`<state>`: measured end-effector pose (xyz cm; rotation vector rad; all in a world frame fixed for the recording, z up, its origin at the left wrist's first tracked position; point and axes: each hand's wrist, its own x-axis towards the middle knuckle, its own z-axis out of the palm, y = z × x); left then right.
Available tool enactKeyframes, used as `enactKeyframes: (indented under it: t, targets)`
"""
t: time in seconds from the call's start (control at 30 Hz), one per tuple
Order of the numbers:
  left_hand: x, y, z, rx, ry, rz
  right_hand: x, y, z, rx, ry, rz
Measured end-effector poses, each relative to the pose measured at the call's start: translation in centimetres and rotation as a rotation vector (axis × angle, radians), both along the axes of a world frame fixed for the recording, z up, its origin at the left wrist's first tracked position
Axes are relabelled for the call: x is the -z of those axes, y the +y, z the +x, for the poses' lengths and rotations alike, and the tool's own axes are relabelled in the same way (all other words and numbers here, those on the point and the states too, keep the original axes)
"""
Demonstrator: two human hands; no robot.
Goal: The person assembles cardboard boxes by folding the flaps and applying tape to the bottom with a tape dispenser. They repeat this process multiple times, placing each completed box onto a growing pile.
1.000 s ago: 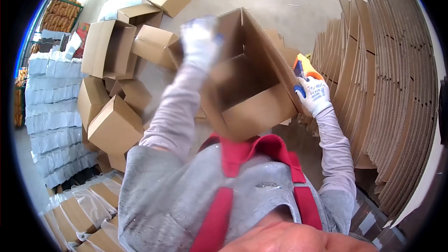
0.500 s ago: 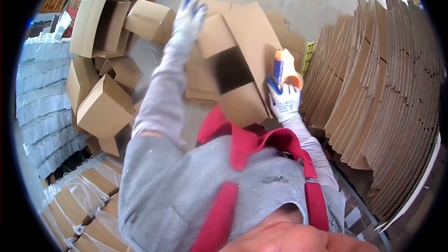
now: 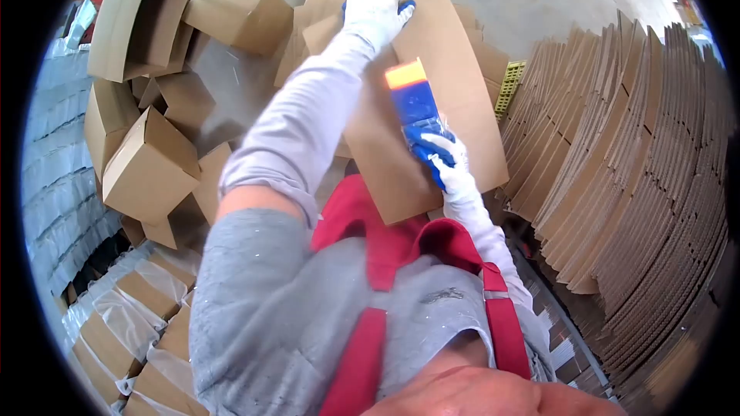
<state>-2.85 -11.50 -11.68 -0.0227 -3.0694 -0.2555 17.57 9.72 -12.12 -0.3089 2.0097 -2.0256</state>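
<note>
A cardboard box (image 3: 401,162) lies in front of my body, its broad flaps folded flat over the opening. My left hand (image 3: 374,14), in a white glove with blue fingertips, grips the far end of the box near where the flaps meet. Its thumb sticks out to the right, and the other fingers curl down against the cardboard. My right hand (image 3: 443,156), gloved the same way, is wrapped round a tape dispenser (image 3: 416,100) with a blue body and an orange front end. The dispenser hangs over the middle of the flaps, pointing away from me.
Opened cardboard boxes (image 3: 150,162) are heaped on the left. A tall stack of flattened cartons (image 3: 617,162) stands at the right, beside a yellow crate (image 3: 509,86). Plastic-wrapped cartons (image 3: 116,343) sit at lower left, below rows of white bags (image 3: 65,162).
My left hand has come right and down onto the box. The flaps now cover the dark opening. The tape dispenser has swung left over them in my right hand.
</note>
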Motion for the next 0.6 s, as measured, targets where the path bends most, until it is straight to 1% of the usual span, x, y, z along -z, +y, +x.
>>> enactKeyframes:
  t: [0.03, 0.07, 0.1, 0.13, 0.17, 0.2, 0.23, 0.27, 0.3, 0.33, 0.37, 0.4, 0.43, 0.5, 0.53, 0.57, 0.6]
  targets:
    - [-0.9, -0.8, -0.7, 0.062, -0.16, -0.003, -1.5, -0.2, -0.1, -0.01, 0.1, 0.05]
    - [-1.0, -2.5, -1.9, 0.132, -0.241, 0.096, -0.5, 0.5, -0.2, -0.067, 0.161, 0.097]
    - [-1.4, -4.3, -3.5, 0.088, -0.376, 0.23, 0.5, 0.7, 0.3, -0.115, 0.209, 0.135]
    - [-1.1, -5.2, -2.4, 0.108, -0.109, 0.294, -0.7, 0.6, 0.6, -0.105, 0.194, 0.153]
    - [-1.3, -6.4, -2.7, 0.129, 0.195, 0.343, -0.6, 0.6, 0.0, -0.109, 0.208, 0.148]
    - [-1.9, -6.8, -1.4, 0.215, 0.288, 0.48, -0.4, 0.7, -0.2, -0.101, 0.233, 0.094]
    - [-2.9, -6.2, 0.8, 0.127, -0.083, 0.636, -0.4, 1.0, 0.4, -0.092, 0.233, 0.047]
    - [-4.4, -5.5, 2.8, 0.03, -0.461, 0.779, -0.7, 1.3, 0.6, -0.075, 0.267, 0.178]
    - [-5.4, -4.9, 3.9, -0.012, -0.83, 1.02, -0.9, 1.1, 0.5, -0.077, 0.258, 0.173]
    - [-6.2, -4.6, 5.0, 0.111, -1.044, 0.883, -1.1, 1.0, 0.2, -0.098, 0.278, 0.139]
    - [-5.1, -4.0, 6.1, 0.195, -1.095, 0.827, -1.3, 0.9, -0.2, -0.117, 0.302, 0.107]
    - [-5.6, -3.3, 6.6, 0.224, -1.179, 0.82, -1.5, 1.0, -0.2, -0.134, 0.297, 0.137]
    - [-4.9, -3.5, 6.7, 0.289, -1.206, 0.919, -1.7, 1.1, -0.1, -0.136, 0.291, 0.141]
    - [-5.3, -3.5, 6.9, 0.561, -0.859, 0.839, -2.1, 1.4, -0.3, -0.156, 0.376, 0.164]
    - [-5.9, -3.5, 6.9, 0.49, -0.935, 0.9, -1.8, 1.6, -0.3, -0.165, 0.372, 0.134]
    - [-5.7, -3.4, 7.3, 0.354, -1.053, 1.004, -1.6, 1.8, -0.2, -0.17, 0.38, 0.132]
    - [-4.8, -3.9, 7.4, 0.324, -1.139, 1.103, -1.4, 2.0, -0.1, -0.161, 0.334, 0.063]
